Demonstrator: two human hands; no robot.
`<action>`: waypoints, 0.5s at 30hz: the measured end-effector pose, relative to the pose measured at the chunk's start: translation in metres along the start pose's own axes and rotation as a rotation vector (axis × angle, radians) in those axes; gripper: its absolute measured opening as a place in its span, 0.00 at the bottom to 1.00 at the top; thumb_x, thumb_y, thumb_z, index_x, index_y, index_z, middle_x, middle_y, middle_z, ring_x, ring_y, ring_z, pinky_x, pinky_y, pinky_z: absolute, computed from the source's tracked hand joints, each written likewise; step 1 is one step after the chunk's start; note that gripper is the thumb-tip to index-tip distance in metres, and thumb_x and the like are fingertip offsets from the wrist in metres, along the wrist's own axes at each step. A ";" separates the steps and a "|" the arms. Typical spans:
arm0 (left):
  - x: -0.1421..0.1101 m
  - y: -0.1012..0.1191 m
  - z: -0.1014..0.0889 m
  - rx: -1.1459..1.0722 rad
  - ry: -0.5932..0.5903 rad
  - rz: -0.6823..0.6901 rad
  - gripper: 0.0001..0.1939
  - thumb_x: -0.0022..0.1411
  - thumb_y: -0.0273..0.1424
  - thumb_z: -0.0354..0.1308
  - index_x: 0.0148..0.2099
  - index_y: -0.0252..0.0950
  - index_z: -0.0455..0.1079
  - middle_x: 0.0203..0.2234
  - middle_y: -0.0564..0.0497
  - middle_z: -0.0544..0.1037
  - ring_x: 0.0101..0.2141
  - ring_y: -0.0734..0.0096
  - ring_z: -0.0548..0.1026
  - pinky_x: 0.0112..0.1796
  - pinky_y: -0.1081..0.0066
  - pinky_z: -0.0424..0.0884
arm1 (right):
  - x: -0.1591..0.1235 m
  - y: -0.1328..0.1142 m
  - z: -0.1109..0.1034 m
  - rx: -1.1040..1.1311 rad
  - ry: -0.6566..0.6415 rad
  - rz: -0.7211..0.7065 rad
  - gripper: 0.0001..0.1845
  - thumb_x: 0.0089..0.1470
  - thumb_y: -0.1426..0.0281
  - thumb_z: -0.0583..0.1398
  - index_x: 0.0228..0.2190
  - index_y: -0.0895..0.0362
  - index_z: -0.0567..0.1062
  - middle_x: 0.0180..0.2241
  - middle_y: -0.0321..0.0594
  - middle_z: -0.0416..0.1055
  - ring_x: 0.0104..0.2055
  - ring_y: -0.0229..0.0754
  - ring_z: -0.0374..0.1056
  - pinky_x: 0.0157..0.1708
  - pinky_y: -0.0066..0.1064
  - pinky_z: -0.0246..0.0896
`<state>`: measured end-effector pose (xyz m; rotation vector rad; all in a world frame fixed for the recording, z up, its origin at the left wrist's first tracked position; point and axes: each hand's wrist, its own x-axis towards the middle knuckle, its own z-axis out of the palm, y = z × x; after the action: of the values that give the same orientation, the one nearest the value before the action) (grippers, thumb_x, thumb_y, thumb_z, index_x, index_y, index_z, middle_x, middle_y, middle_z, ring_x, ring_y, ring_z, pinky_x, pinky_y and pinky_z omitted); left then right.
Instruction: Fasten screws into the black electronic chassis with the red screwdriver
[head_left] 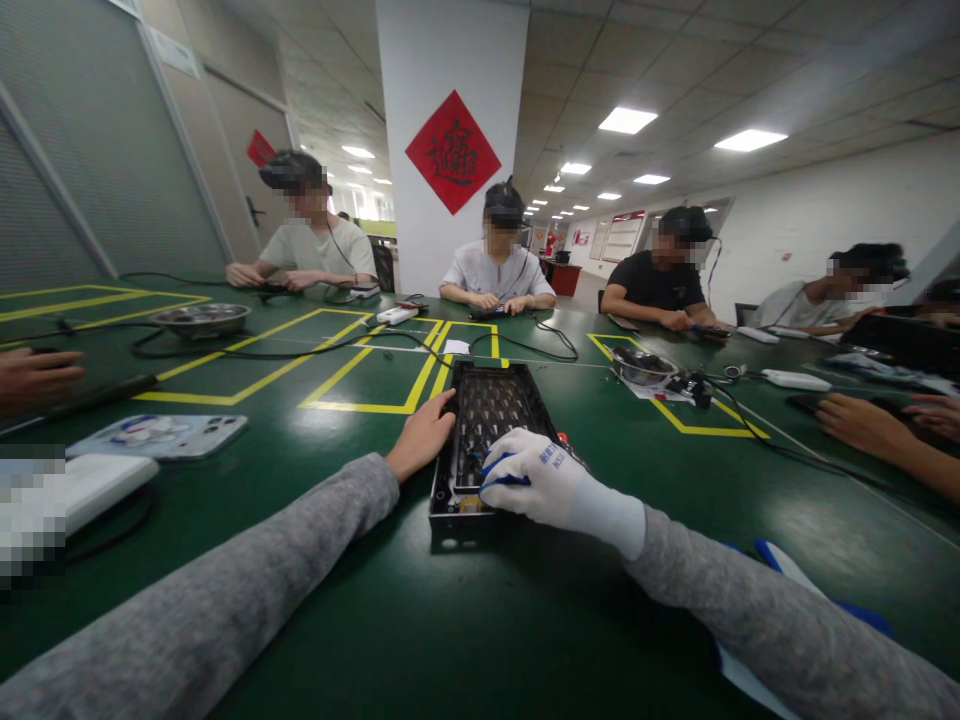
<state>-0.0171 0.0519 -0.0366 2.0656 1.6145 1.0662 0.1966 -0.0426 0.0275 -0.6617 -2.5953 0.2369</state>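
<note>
A black rectangular case (491,400) lies lengthwise on the table in front of me, with rows of small light metal-looking pieces inside it. My left hand (424,437) is bare and grips the case's left side wall. Over the near right part of the case is my right hand (536,475), in a white glove with blue on the palm side. Its fingers curl down into the case, and what is between them is hidden. At the near end of the case shows a small yellowish part (470,504).
The green table (337,620) carries yellow tape outlines. To the left lie a phone (161,437), a white device (105,490) and a metal bowl (201,320). On the right, another bowl (643,366) holds dark parts. A glove (795,575) lies beneath my right forearm. Several people sit around.
</note>
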 end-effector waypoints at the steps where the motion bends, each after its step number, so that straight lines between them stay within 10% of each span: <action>1: 0.000 0.000 0.000 -0.001 -0.001 0.003 0.28 0.55 0.29 0.43 0.59 0.33 0.56 0.57 0.48 0.61 0.56 0.65 0.59 0.57 0.65 0.53 | 0.000 0.000 0.000 0.018 -0.001 0.011 0.10 0.51 0.64 0.58 0.30 0.56 0.77 0.34 0.37 0.72 0.40 0.37 0.64 0.45 0.31 0.57; 15: 0.001 -0.002 0.003 -0.008 0.000 0.018 0.29 0.54 0.29 0.43 0.59 0.33 0.56 0.57 0.47 0.61 0.56 0.64 0.59 0.56 0.63 0.54 | 0.000 -0.003 -0.002 -0.033 0.017 0.044 0.10 0.51 0.63 0.58 0.30 0.55 0.77 0.35 0.39 0.71 0.41 0.39 0.63 0.44 0.33 0.56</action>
<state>-0.0169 0.0539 -0.0396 2.0787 1.5920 1.0767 0.1960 -0.0452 0.0301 -0.7300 -2.5753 0.2010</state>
